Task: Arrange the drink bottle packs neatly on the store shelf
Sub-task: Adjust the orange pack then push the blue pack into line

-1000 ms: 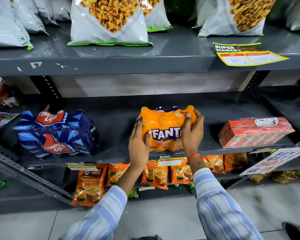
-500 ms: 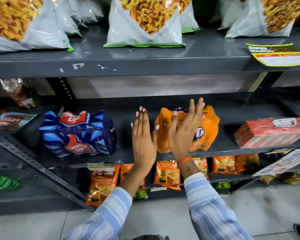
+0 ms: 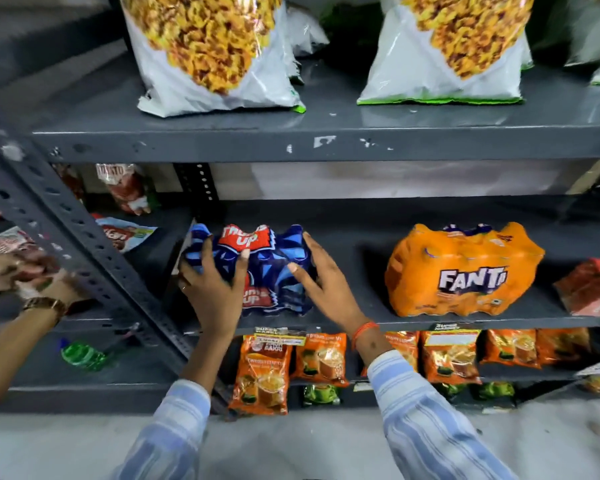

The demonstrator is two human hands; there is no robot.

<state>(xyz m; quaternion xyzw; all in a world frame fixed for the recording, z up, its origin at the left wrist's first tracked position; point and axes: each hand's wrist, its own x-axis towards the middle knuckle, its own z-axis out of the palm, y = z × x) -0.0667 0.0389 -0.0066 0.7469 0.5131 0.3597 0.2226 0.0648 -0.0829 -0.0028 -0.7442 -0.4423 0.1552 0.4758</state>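
A blue Thums Up bottle pack [image 3: 274, 271] lies on the grey middle shelf [image 3: 354, 237], left of centre. My left hand [image 3: 215, 289] grips its left front, with the thumb and fingers spread over the wrap. My right hand [image 3: 326, 285] presses against its right side, thumb on the front. An orange Fanta bottle pack [image 3: 465, 271] stands upright on the same shelf further right, label facing me, with a gap between the two packs. Neither hand touches the Fanta pack.
A slanted grey shelf post [image 3: 84, 244] runs just left of my left hand. Another person's hands [image 3: 32, 282] work beyond it. A red package [image 3: 589, 289] lies at the right edge. Big snack bags [image 3: 215, 53] fill the top shelf; orange sachets [image 3: 260, 372] hang below.
Both hands have left the Fanta pack and moved left onto the Thums Up pack. The view has shifted left, so the Fanta pack now sits at the right.
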